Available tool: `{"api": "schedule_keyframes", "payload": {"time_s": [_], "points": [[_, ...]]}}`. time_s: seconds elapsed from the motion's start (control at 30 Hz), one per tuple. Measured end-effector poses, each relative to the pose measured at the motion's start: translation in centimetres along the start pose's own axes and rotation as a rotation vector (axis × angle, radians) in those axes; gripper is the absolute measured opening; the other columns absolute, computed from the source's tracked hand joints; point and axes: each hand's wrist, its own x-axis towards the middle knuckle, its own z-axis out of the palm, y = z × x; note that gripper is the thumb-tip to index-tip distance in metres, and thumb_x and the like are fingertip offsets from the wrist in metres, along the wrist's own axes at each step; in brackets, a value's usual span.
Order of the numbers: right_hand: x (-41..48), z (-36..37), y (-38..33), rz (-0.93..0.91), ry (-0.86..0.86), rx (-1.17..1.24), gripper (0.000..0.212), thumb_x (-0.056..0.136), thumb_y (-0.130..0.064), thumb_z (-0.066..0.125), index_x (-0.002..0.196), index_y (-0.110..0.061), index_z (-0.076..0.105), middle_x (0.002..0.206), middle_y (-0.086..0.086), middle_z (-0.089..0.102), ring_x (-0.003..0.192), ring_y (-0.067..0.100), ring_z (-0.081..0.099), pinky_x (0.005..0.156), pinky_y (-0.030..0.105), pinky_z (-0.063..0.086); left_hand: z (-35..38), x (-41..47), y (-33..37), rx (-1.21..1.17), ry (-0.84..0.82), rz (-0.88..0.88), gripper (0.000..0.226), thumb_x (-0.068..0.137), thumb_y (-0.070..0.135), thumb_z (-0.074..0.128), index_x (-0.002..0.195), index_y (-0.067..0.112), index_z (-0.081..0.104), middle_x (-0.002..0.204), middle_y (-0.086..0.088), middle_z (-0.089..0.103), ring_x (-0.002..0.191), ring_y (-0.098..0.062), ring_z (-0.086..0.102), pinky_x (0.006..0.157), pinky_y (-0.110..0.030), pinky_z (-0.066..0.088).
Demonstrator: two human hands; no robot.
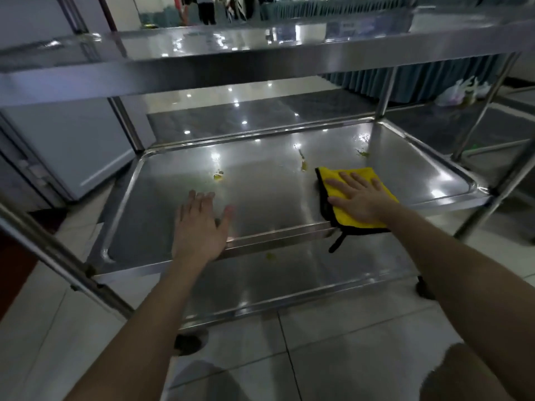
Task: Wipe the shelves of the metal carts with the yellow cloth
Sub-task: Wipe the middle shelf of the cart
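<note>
The yellow cloth [335,178] lies flat on the right front part of the middle shelf [260,204] of the metal cart [127,123]. It is folded and has a black edge. It is about as wide as it is long, so I cannot tell its long side. It sits a bit turned, with 1 corner pointing away and to the left. Its near edge hangs over the front rim of the shelf, and 1 black loop [337,243] hangs down from it, pointing toward the person. The right hand [359,198] lies flat on top of the cloth with its fingers straight and spread, pointing away and a bit left. It presses down and does not curl round the cloth. The left hand [199,227] is at the front rim of the same shelf, well apart from the cloth. Its fingers are straight, its palm faces down, and it holds nothing. I cannot tell if it touches the metal. There are 3 small yellow spots [218,176] on the middle shelf beyond the hands. The cart has 3 shelves: a top shelf [231,44], the middle one, and a bottom shelf [289,285], which has 1 more yellow spot. 2 dark wheels [188,342] stand on the tiled floor [347,342].
</note>
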Motion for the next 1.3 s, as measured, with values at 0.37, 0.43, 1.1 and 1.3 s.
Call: {"api": "schedule_keyframes", "payload": {"time_s": [0.37, 0.43, 1.1, 1.3], "points": [[0.9, 0.6, 1.2, -0.024, 0.054, 0.061, 0.071, 0.099, -0.073, 0.016, 0.166, -0.051, 0.005, 0.179, -0.004, -0.008, 0.165, 0.027, -0.012, 0.124, 0.069, -0.012, -0.6, 0.7, 9.6, -0.004, 0.118, -0.021, 0.074, 0.100, 0.054, 0.030, 0.143, 0.005, 0.064, 0.148, -0.024, 0.062, 0.148, -0.043, 0.047, 0.128, -0.054, 0.028], [0.6, 0.7, 0.9, -0.046, 0.064, 0.068, 0.071, 0.100, -0.072, 0.015, 0.167, -0.049, 0.005, 0.179, -0.002, -0.007, 0.165, 0.028, -0.012, 0.123, 0.071, -0.013, 0.7, 1.6, 15.0, -0.053, 0.064, -0.015, 0.071, 0.103, 0.051, 0.026, 0.149, 0.008, 0.059, 0.157, -0.022, 0.055, 0.158, -0.039, 0.035, 0.133, -0.050, 0.019], [5.5, -2.9, 19.7, 0.253, 0.059, 0.026, 0.076, 0.095, -0.076, 0.017, 0.166, -0.050, 0.007, 0.180, -0.003, -0.004, 0.165, 0.027, -0.009, 0.125, 0.069, -0.012, 5.7, 1.9, 20.4, 0.073, -0.071, -0.104, 0.081, 0.104, 0.055, 0.018, 0.172, 0.011, 0.014, 0.176, -0.020, 0.026, 0.167, -0.031, 0.015, 0.136, -0.052, 0.003], [7.1, -1.6, 3.1, -0.100, 0.013, -0.013, 0.072, 0.104, -0.068, 0.019, 0.170, -0.041, 0.006, 0.179, -0.002, -0.006, 0.165, 0.028, -0.011, 0.124, 0.070, -0.013, 5.7, 2.2, 20.0, 0.040, -0.022, -0.107, 0.081, 0.102, 0.053, 0.017, 0.172, 0.012, 0.017, 0.175, -0.019, 0.031, 0.166, -0.030, 0.019, 0.136, -0.049, 0.006]]}}
